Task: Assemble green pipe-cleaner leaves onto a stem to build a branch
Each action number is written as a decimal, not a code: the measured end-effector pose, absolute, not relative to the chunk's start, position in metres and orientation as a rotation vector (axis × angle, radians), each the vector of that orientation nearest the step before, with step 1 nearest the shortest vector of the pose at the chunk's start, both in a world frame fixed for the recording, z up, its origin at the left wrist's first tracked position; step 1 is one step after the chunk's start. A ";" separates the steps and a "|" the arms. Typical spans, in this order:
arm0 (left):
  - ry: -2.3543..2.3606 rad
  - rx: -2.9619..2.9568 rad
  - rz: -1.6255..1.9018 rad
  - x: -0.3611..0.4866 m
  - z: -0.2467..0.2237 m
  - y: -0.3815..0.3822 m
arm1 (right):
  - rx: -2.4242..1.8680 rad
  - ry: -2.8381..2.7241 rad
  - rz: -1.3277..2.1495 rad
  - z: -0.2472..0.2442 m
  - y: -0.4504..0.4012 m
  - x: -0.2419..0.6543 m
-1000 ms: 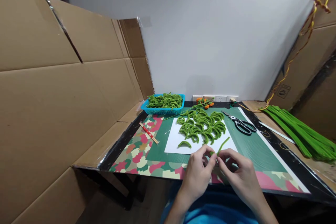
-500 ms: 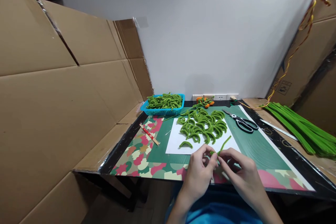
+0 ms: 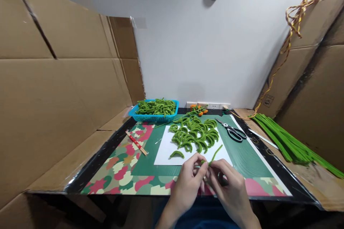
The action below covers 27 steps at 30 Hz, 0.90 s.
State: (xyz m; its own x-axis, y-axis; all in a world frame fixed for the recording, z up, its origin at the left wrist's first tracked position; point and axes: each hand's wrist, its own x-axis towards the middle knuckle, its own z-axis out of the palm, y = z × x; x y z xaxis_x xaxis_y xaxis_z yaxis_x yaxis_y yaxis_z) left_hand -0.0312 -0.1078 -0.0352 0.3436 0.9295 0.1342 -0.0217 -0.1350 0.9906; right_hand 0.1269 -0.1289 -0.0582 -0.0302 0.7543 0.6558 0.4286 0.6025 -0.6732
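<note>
Near the table's front edge, my left hand (image 3: pixel 188 179) pinches one end of a green fuzzy stem (image 3: pixel 216 153). Close beside it on the right, my right hand (image 3: pixel 228 184) has its thumb and fingers closed on the same stem. The stem's free end sticks up between the hands; the part inside the fingers is mostly hidden. Just beyond the hands, a white sheet (image 3: pixel 162 152) bears several curved green pieces (image 3: pixel 195 132), with a single curved piece (image 3: pixel 177 154) apart at its front left.
A blue basket (image 3: pixel 153 118) of green pieces stands at the back left, and orange flowers (image 3: pixel 199 110) lie at the back. Black-handled scissors (image 3: pixel 235 134) and long green stems (image 3: pixel 287 139) are on the right. Red-wrapped chopsticks (image 3: pixel 136 143) lie left.
The view has shifted, so the table and hands appear further left and a little lower. Both hands keep their pinch on the stem, close together.
</note>
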 end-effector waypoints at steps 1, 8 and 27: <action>0.872 1.455 1.038 -0.031 -0.035 -0.107 | -0.996 -1.649 0.360 -0.058 -0.128 0.126; 0.923 1.438 1.039 -0.034 -0.033 -0.097 | -0.975 -1.600 0.369 -0.047 -0.121 0.126; 0.946 1.437 1.112 -0.028 -0.029 -0.102 | -0.904 -1.590 0.257 -0.049 -0.123 0.129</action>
State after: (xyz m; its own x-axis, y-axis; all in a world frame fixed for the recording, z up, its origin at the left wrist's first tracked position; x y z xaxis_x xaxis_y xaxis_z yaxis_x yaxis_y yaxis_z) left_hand -0.0278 -0.1025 -0.0290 0.2586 0.9549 0.1457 -0.0086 -0.1485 0.9889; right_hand 0.1291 -0.1228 -0.0494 0.0324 0.6700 0.7416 0.4027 0.6704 -0.6232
